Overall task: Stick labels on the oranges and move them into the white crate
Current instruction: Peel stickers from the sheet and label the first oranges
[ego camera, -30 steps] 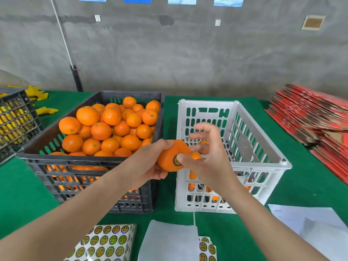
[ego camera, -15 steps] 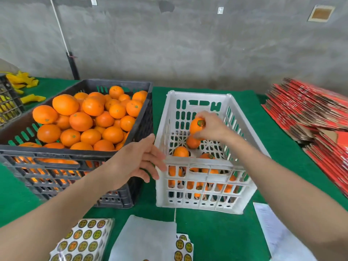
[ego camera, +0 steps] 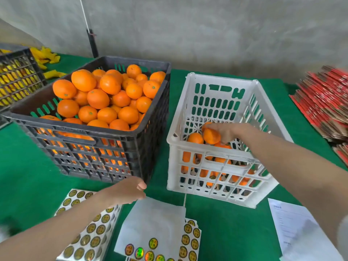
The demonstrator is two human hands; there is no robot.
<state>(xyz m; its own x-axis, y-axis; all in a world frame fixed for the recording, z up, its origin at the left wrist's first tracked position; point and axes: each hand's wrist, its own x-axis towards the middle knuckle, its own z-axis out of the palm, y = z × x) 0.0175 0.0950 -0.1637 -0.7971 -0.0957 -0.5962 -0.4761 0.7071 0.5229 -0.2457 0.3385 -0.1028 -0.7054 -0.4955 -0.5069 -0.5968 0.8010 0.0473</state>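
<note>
— Where's the orange (ego camera: 211, 136) just now?
— Low inside the white crate (ego camera: 172, 143), in the right hand (ego camera: 225, 131). Fingers wrapped round it from above, and it touches another one beside it, on top of the few lying there.
— Label on it?
— Can't tell from here, the hand hides that side.
— So it's the setting-down step.
— I'd say so. To do it well, lower it till it rests on the others, then spread the fingers; dropped from rim height it could bruise, or scuff a fresh label. Best nested in a gap so it won't roll.
— And the left hand (ego camera: 128, 191)?
— Out in front of the black crate (ego camera: 90, 129), hovering by the label sheets (ego camera: 90, 232). Fingers loosely curled, nothing in them that I can see.
— Handy spot.
— Yes, my guess is it goes for a sticker next, or for fruit from the heap (ego camera: 105, 98) in the black crate, which is piled high. The white crate holds only a thin layer, so there's plenty left to do.
— Anything to watch?
— The forearm crosses the white crate's near rim; I'd lift straight up on the way out so the wrist doesn't catch the wall and drag the crate
</note>
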